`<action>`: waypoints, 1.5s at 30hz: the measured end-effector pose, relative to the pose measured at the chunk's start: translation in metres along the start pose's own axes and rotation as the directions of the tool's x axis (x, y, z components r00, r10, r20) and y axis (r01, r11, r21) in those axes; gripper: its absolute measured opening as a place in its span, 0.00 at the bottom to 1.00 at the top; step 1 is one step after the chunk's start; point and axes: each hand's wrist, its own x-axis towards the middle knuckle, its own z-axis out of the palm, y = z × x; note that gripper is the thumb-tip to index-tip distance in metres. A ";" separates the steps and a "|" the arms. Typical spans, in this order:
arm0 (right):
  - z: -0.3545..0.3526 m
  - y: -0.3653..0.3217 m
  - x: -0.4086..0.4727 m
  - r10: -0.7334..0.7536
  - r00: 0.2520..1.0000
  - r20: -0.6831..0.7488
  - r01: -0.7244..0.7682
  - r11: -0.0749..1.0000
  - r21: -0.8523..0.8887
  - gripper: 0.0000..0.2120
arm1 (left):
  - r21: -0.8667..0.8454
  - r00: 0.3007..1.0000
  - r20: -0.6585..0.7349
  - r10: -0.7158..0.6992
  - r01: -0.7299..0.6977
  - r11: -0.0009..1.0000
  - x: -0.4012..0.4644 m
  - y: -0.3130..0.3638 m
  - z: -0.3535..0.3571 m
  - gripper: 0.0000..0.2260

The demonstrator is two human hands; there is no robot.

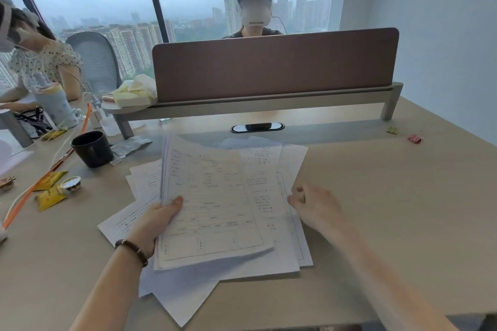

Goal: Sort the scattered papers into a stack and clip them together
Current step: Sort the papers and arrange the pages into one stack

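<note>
left fingers: thumb (176, 203) pressed on top of a sheaf (212, 212) of forms, the rest curled out of sight under it, so the left hand (153, 226) is gripping that bunch by its left edge and holding it tilted up off the counter (390, 196)
right fingers: curled in at the right edge of the loose sheets (290, 223), right hand (316, 207) sitting on that edge; looks like a pinch on a page but honestly can't tell if anything's actually caught
papers: rest of them still fanned out messy on the counter under and around the sheaf, corners sticking out left, right and toward the near edge
clips: pink clip (415, 138) and a yellowish one (392, 129) far right near the back, well apart from the paper pile
wrist: bead bracelet (131, 248) on the left one
left side stuff: black mug (92, 149) just beside the pile, yellow sachets (49, 189), orange cable (45, 172)
back: brown divider (274, 64) on a shelf rail, tissue pack (135, 91) at its left end
people: one behind the divider, one off to the left, both wearing headsets
</note>
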 end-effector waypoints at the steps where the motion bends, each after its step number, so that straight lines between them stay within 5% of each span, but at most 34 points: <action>1: 0.003 -0.001 -0.001 -0.006 1.000 -0.013 0.006 1.000 -0.029 0.17 | 0.036 1.000 -0.008 -0.005 0.005 0.999 0.002 -0.004 -0.002 0.11; 16: 0.004 0.001 0.009 0.034 0.996 0.087 -0.072 0.876 0.477 0.45 | 0.146 1.000 0.019 0.021 -0.024 0.989 0.001 -0.004 0.032 0.12; 23: -0.013 0.015 0.020 -0.024 0.995 0.097 -0.036 0.823 0.567 0.11 | 0.103 1.000 0.009 0.016 -0.017 0.995 0.005 0.001 0.025 0.12; 28: -0.047 0.007 0.021 -0.096 0.986 0.140 -0.023 0.743 0.669 0.07 | 0.147 1.000 -0.020 0.000 0.003 0.989 0.010 -0.007 0.022 0.14; 32: -0.076 -0.008 0.018 -0.098 0.983 0.158 -0.023 0.780 0.625 0.05 | 0.184 1.000 -0.001 0.007 -0.007 0.983 0.008 -0.006 0.025 0.13; 45: -0.148 -0.043 -0.016 -0.179 0.970 -0.164 0.243 0.758 0.606 0.03 | 0.250 0.999 -0.016 0.029 -0.024 0.968 0.007 -0.008 0.027 0.15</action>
